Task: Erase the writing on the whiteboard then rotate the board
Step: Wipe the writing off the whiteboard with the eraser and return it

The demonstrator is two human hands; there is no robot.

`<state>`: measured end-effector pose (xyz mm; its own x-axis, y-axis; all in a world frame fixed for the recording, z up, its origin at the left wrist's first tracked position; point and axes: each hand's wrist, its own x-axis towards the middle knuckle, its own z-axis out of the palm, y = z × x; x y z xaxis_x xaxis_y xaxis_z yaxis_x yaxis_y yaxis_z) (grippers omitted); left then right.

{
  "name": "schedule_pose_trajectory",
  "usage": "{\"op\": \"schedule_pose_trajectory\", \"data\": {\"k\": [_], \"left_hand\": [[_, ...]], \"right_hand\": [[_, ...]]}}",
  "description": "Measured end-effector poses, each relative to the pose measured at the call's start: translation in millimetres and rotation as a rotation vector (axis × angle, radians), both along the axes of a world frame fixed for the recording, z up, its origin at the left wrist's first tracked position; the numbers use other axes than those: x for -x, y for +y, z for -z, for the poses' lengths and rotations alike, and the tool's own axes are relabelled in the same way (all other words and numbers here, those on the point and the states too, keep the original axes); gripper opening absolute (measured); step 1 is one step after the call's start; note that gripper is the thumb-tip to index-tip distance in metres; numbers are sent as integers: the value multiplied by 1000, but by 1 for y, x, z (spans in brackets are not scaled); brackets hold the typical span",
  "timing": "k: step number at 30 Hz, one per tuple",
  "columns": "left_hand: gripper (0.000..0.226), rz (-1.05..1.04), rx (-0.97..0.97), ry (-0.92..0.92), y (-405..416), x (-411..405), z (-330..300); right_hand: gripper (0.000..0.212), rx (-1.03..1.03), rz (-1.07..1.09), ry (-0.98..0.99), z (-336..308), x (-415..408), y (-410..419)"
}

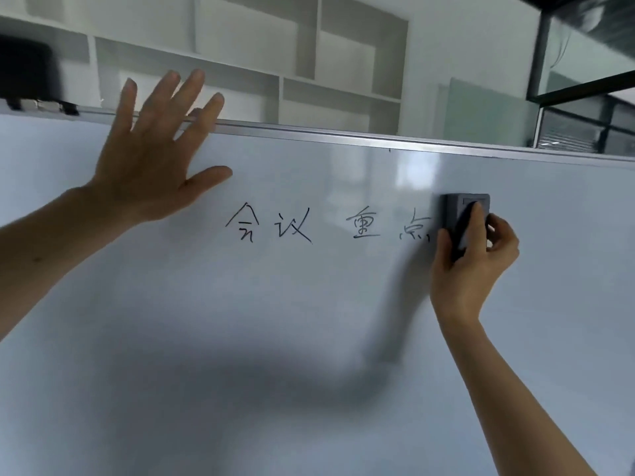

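One whiteboard, glossy white, thin metal rim along the top. Four handwritten black characters in one row, mid-board. One eraser, grey rectangular block, pressed to the board just right of the last character. Two hands: right hand clamped on the eraser; left hand flat, fingers spread, over the top rim. White box shelves behind

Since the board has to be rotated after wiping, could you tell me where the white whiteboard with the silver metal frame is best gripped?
Probably along the silver top edge of the whiteboard, from above with fingers hooked over it: it is the only raised rim in view, the face being smooth. The left hand is spread open beside that rim; the right hand holds the dark grey block eraser by the black writing.
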<state>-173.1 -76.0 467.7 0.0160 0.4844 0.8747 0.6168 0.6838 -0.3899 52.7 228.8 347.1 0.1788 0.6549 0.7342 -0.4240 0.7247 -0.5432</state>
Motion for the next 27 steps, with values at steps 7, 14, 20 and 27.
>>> {"op": "schedule_pose_trajectory", "data": {"k": [7, 14, 20, 27], "left_hand": [[85, 35, 71, 2, 9, 36, -10], [83, 121, -18, 63, 17, 43, -7], [84, 166, -40, 51, 18, 48, -10], [84, 146, -64, 49, 21, 42, -9]], "right_hand": [[31, 227, -103, 160, -17, 32, -46], [30, -26, -128, -4, -19, 109, -136], [33, -316, -254, -464, -3, 171, -232], [20, -415, -249, -446, -7, 145, -192]]}}
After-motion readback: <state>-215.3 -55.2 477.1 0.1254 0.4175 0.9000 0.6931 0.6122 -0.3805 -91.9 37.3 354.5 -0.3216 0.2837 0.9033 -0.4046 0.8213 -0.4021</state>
